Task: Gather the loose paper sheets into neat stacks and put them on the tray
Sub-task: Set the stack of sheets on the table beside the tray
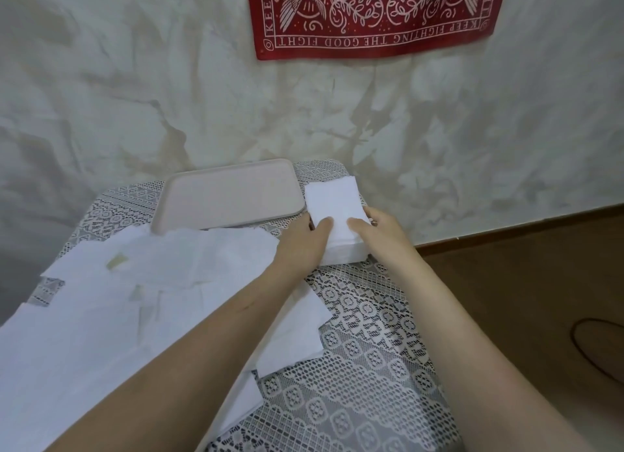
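— What takes up the most room?

— A lace cloth (364, 377) over the table, and across its left half a spread of loose paper sheets (135, 282), overlapping every which way.

— And the tray?

— The tray (233, 194) sits at the far edge, its near left corner over the loose sheets.

— Where's the gathered paper?

— A squared stack (332, 201) lies on the cloth just beside the tray's right edge, between both hands.

— How are the hands set?

— The left hand (300, 245) grips its left side, the right hand (381, 235) its right. Both thumbs (322, 227) press on the top sheet close to the near end; the other fingers curl round the sides, mostly hidden.
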`<state>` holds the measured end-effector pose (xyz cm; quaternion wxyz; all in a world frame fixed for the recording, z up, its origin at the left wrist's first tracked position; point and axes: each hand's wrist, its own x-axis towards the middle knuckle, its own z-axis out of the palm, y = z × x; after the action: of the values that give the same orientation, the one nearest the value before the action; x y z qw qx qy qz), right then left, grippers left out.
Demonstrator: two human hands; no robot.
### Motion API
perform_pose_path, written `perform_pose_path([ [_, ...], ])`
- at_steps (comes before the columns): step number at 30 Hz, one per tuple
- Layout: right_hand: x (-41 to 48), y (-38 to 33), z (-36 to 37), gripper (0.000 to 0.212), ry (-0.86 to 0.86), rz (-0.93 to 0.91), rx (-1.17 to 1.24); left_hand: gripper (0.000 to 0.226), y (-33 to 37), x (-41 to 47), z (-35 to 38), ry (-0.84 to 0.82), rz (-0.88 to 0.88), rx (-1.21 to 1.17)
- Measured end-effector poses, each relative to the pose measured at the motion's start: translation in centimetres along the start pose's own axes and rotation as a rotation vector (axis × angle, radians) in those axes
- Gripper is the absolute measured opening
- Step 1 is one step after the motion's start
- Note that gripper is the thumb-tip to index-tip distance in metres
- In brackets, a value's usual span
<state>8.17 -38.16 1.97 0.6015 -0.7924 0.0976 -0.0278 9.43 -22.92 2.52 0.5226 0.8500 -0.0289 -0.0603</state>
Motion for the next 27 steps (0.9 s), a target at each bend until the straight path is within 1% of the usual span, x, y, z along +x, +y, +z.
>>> perform_pose_path([
  [5,0.7,-0.1,-0.1,0.016,-0.011,0.010,0.016,0.064,-0.4,0.6,0.1,0.016,-0.015,-0.008],
  [12,1.0,0.3,0.4,0.015,0.009,0.017,-0.080,0.066,-0.9,1.0,0.0,0.009,0.024,0.086],
  [14,1.0,0.3,0.5,0.015,0.023,0.007,-0.173,0.057,-0.9,1.3,-0.4,-0.008,0.039,0.159],
  [16,0.8,0.1,0.5,0.026,0.051,-0.030,-0.317,0.039,-1.1,1.5,-1.0,0.013,0.064,0.286],
  [17,0.6,-0.1,0.4,0.031,0.075,-0.059,-0.398,0.035,-1.1,1.5,-1.3,0.037,0.081,0.350],
  [20,0.0,-0.5,0.1,0.038,0.157,-0.163,-0.647,0.036,-1.1,1.4,-2.4,0.092,0.155,0.514],
  [22,-0.3,-0.9,0.1,0.039,0.172,-0.227,-0.781,0.043,-1.1,1.0,-3.2,0.106,0.188,0.595],
  [24,-0.3,-1.3,0.2,0.038,0.159,-0.259,-0.865,0.053,-1.0,0.5,-4.2,0.106,0.204,0.651],
  [27,-0.7,-2.3,-0.1,0.043,0.155,-0.269,-0.970,0.057,-1.2,-0.1,-6.0,0.125,0.230,0.718],
])
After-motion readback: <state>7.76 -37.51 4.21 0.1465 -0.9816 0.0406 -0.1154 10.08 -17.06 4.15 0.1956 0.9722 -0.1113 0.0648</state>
